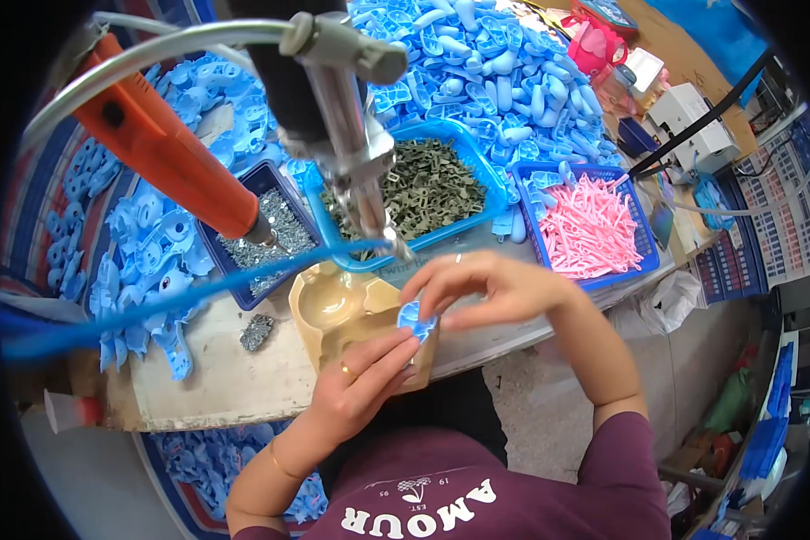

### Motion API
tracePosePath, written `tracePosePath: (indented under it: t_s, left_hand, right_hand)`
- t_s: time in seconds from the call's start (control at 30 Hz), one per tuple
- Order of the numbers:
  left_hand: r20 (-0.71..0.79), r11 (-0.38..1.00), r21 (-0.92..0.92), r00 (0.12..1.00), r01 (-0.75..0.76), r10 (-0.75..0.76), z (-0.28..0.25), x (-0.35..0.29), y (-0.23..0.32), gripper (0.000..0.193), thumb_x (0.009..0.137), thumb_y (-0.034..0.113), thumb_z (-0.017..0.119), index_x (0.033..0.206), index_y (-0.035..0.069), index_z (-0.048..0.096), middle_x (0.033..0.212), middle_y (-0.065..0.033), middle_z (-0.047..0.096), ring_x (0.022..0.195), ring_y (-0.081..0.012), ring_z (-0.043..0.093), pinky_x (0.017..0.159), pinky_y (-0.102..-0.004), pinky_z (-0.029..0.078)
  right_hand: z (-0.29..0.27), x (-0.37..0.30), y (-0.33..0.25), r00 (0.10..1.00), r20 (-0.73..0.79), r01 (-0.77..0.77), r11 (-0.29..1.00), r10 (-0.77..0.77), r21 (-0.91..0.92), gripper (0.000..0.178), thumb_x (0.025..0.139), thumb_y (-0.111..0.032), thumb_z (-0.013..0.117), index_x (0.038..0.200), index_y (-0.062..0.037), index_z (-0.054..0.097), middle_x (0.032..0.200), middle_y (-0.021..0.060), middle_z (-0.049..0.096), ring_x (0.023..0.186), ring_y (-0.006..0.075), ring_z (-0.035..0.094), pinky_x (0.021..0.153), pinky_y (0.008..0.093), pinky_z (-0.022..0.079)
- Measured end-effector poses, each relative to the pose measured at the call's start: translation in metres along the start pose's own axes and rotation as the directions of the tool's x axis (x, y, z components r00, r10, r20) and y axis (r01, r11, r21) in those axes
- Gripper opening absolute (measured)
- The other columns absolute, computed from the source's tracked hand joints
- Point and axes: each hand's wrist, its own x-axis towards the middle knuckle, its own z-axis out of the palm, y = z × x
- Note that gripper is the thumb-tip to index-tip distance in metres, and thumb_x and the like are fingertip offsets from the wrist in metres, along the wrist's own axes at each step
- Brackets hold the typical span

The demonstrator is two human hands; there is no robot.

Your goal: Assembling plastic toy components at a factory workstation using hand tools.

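Observation:
My left hand point(364, 378) is closed around a small light-blue plastic shell piece point(414, 319), its ribbed inner side facing up. The piece is held over the near right part of a tan moulded fixture point(331, 304) with rounded hollows. From the right, my right hand point(495, 290) reaches over, its fingers curled and the fingertips close together at the edge of the piece. Whatever those fingertips pinch, if anything, is too small to make out. An orange power screwdriver point(166, 144) hangs at the left, its tip above a dark-blue bin of metal screws point(274, 236).
Behind the fixture stands a blue tray point(328, 211) of dark-green small parts. To its right is a blue basket point(650, 241) of pink strips. Blue shell pieces point(504, 72) are heaped at the back. A metal clamp arm point(346, 117) and a blurred blue cord point(180, 292) cross the view.

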Motion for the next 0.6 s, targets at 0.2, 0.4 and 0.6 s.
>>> tracePosePath:
  t_s: [0.2, 0.4, 0.6]
  left_hand:
    - [-0.003, 0.997, 0.041, 0.998, 0.071, -0.07, -0.005, -0.017, 0.012, 0.042, 0.078, 0.001, 0.08, 0.119, 0.002, 0.069, 0.114, -0.0144, 0.069, 0.094, -0.0288, 0.07, 0.079, -0.0364, 0.059]
    - [0.031, 0.981, 0.155, 0.992, 0.119, -0.125, -0.007, -0.031, 0.013, 0.039, 0.077, 0.004, 0.081, 0.115, 0.004, 0.072, 0.11, -0.0109, 0.071, 0.091, -0.0256, 0.071, 0.075, -0.0344, 0.06]
    - [-0.009, 0.964, 0.262, 0.999, -0.03, 0.034, 0.011, -0.035, 0.004, 0.036, 0.074, 0.006, 0.082, 0.109, 0.006, 0.073, 0.102, -0.0073, 0.07, 0.084, -0.0249, 0.07, 0.07, -0.0339, 0.06]
  right_hand:
    - [-0.153, 0.022, 0.058, 0.575, -0.755, -0.394, 0.702, -0.315, -0.594, 0.023, 0.09, -0.014, 0.068, 0.111, -0.0029, 0.069, 0.097, 0.0103, 0.074, 0.09, 0.0193, 0.071, 0.082, 0.032, 0.055]
    - [-0.232, 0.057, 0.107, 0.614, -0.762, -0.655, 0.407, -0.204, -0.637, 0.027, 0.088, -0.024, 0.062, 0.114, -0.0178, 0.069, 0.104, 0.0195, 0.072, 0.1, 0.0397, 0.068, 0.086, 0.049, 0.054]
    - [-0.236, 0.034, 0.072, 0.545, -0.77, -0.598, 0.491, -0.332, -0.634, 0.043, 0.086, -0.046, 0.068, 0.098, -0.0058, 0.077, 0.093, 0.0148, 0.076, 0.088, 0.0302, 0.073, 0.079, 0.0389, 0.056]
